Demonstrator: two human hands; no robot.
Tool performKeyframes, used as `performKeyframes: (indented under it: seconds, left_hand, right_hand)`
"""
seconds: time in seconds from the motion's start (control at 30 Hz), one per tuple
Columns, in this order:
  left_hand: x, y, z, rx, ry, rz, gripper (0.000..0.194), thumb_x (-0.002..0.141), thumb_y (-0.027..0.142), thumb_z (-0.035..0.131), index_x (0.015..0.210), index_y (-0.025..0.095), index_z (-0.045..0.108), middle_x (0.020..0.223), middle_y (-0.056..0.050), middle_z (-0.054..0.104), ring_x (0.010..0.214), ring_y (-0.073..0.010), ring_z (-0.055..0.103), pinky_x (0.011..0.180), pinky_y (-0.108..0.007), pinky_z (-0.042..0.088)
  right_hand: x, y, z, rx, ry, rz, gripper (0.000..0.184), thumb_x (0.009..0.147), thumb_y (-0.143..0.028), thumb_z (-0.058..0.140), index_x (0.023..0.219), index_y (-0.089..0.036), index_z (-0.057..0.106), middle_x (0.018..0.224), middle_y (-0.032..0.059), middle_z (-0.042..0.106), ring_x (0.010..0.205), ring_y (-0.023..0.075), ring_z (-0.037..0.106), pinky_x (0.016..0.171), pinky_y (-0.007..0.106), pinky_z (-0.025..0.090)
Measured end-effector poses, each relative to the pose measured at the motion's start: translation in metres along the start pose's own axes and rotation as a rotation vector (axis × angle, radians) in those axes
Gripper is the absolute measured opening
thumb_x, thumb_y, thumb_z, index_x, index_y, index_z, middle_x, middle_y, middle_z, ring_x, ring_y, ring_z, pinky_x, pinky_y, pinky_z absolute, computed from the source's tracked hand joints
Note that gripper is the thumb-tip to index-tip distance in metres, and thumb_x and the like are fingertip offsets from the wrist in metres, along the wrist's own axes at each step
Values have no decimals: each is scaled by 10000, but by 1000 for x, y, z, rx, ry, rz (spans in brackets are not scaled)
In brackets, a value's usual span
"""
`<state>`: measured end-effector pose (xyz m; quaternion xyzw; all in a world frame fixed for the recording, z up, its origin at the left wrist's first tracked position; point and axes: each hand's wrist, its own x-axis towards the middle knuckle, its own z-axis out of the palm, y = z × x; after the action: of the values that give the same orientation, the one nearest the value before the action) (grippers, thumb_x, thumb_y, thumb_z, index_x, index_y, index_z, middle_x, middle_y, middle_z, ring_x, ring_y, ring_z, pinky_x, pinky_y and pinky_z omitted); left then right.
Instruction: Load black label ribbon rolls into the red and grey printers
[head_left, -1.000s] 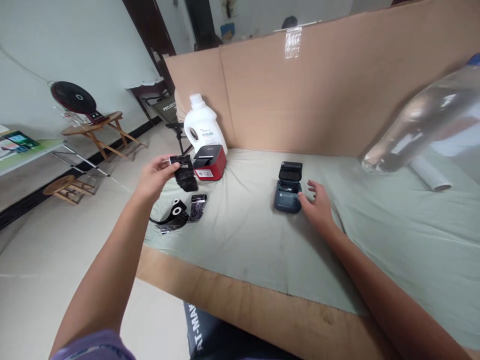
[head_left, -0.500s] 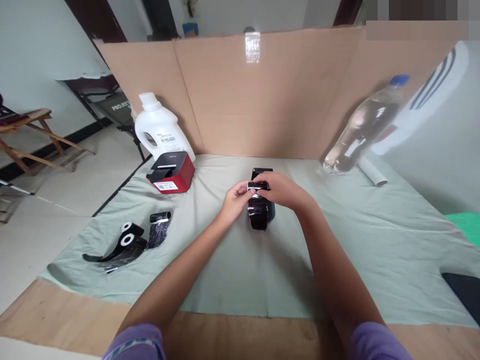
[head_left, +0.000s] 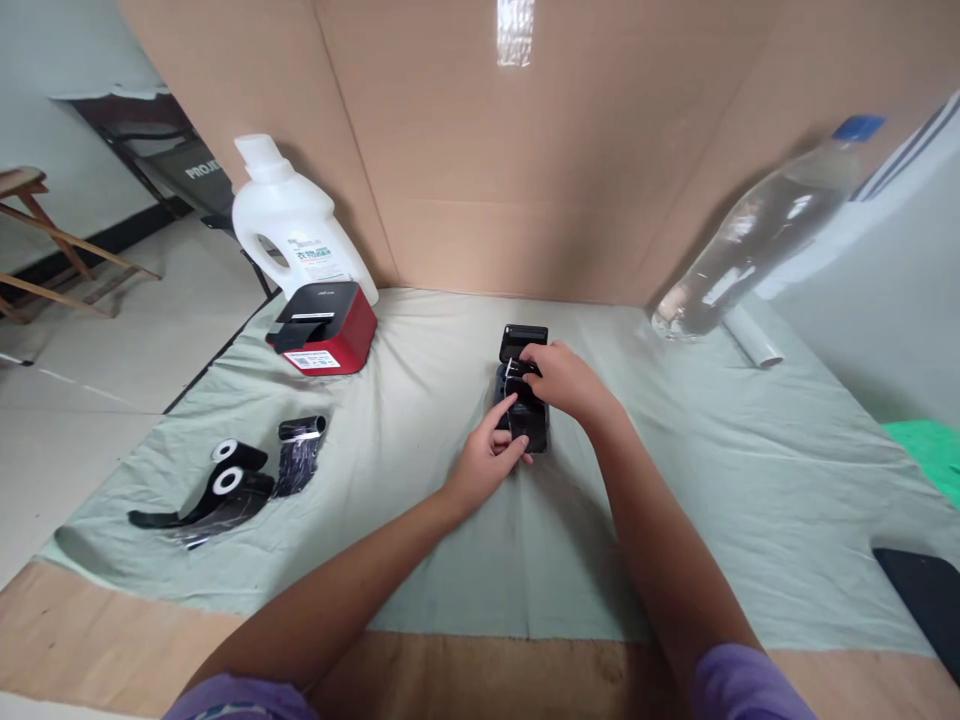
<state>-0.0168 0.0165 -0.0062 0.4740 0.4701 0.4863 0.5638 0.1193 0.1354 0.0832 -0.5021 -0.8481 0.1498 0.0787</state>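
A small black handheld terminal (head_left: 536, 435) lies on the cloth with its lid (head_left: 525, 337) raised at the far end. A black roll (head_left: 525, 368) with a pale edge sits at the opening below the lid. My right hand (head_left: 566, 380) has its fingers closed on the roll from the right, partly covering it. From the near left, my left hand (head_left: 487, 455) grips the terminal; its index finger reaches up towards the roll and its thumb rests at the near end. The curled fingers partly hide the terminal's left side.
Several loose black rolls (head_left: 229, 482) with trailing film lie at left. Behind them stand a red and black printer (head_left: 330, 335) and a white jug (head_left: 296, 225). A clear bottle (head_left: 757, 240) leans against the cardboard (head_left: 517, 180) at right, beside a white tube (head_left: 754, 340). A dark flat object (head_left: 919, 595) lies near right.
My left hand has moved down from the roll to the terminal's near left side. The black strip that hung over the front no longer shows there. The view has tilted down.
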Motion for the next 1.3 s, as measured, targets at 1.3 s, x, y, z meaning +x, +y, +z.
performKeyframes:
  seconds: [1.3]
  left_hand:
    - [3, -2, -2, 46, -28, -2, 590, 918, 402, 610, 1440, 132, 553, 714, -12, 703, 519, -90, 426, 553, -235, 351]
  right_hand:
    - [0, -10, 25, -80, 116, 196, 213, 922, -198, 584, 1012, -227, 775, 1165, 129, 645, 1084, 294, 597, 838, 379, 499]
